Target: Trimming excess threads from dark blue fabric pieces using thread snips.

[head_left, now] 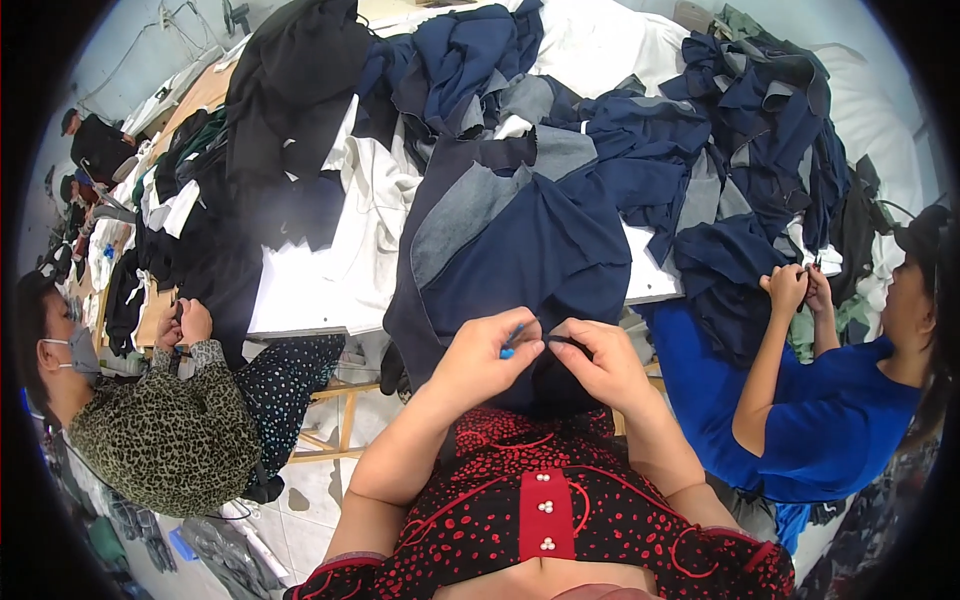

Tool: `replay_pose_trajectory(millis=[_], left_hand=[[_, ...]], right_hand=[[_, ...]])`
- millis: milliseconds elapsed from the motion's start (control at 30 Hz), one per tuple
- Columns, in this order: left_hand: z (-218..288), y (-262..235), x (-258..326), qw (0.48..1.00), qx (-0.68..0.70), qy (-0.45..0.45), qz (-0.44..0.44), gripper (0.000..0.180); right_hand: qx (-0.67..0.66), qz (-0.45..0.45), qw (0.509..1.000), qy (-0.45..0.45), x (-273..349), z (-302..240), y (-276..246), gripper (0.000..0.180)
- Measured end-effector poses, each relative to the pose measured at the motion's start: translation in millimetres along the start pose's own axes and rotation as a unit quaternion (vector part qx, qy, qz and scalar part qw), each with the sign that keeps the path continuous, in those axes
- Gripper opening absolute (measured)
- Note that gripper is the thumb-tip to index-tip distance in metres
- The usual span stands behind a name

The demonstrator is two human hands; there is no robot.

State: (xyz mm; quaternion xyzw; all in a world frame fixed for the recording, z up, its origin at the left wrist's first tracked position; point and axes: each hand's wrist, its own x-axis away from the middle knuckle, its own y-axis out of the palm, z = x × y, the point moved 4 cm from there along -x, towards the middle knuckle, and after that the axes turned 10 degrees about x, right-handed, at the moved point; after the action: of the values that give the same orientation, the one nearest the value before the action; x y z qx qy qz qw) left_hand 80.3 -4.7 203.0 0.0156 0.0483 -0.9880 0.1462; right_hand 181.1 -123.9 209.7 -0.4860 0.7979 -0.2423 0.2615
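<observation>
Navy cloth (520,250) with a grey inner side is spread over the table in front of me and hangs down toward my lap. My left hand (492,350) and my right hand (605,362) meet over its near end, with thumbs and fingers pinched close together. Both seem to grip a dark bit of the cloth, though the fingers partly hide it. A small bright blue tool (508,352) rests in my left hand; only parts of it show, so its exact kind is unclear.
More navy garments (760,120) heap up at the back right. Black cloth (295,100) and white cloth (375,195) lie to the left on the white tabletop (300,300). One person (160,430) works close on my left, another (830,400) in blue on my right.
</observation>
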Motion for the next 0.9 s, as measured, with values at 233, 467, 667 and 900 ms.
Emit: replay_pose_trajectory(millis=[233,467,667,900], left_hand=[[3.0,-0.1,-6.9,0.978,-0.142,0.116,0.103,0.009],[5.7,-2.5,-12.9,0.988,-0.088,0.088,0.085,0.01],[-10.8,-1.8,-10.4,0.991,0.123,-0.058,0.016,0.01],[-3.9,2.6,-0.2,0.996,0.078,0.03,0.011,0.009]], right_hand=[[-0.007,-0.018,0.999,0.028,-0.1,7.3,0.2,0.011],[-0.169,-0.041,0.98,0.096,6.0,21.1,3.6,0.011],[-0.408,-0.007,0.899,0.156,15.2,31.6,9.3,0.008],[-0.376,-0.054,0.91,0.165,20.0,38.2,16.4,0.007]])
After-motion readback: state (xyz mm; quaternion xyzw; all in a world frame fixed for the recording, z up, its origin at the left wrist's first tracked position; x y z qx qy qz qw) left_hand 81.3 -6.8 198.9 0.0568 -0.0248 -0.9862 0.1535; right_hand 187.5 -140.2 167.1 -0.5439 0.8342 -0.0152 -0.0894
